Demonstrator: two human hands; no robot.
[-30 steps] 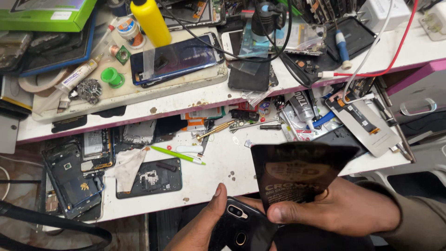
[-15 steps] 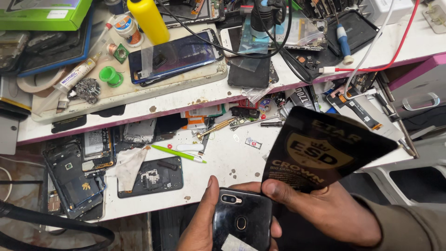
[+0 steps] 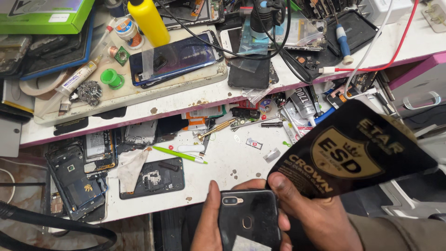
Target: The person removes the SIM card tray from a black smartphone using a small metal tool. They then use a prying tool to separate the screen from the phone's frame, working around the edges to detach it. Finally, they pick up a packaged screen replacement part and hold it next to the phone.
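From the head view I see my left hand (image 3: 209,223) wrapped around a black phone (image 3: 248,218), back side up, thumb along its left edge and fingers curling under from beneath. My right hand (image 3: 316,214) is closed in a pinch on a black packet with gold print (image 3: 353,153), thumb pressed on its lower left corner just above the phone's top right corner; the packet tilts up and away to the right, over the bench edge. Both hands sit low in the picture, in front of the white workbench (image 3: 223,153). On the bench beyond them lie a green pen (image 3: 179,154), a crumpled cloth (image 3: 131,168) and an opened phone frame (image 3: 151,179).
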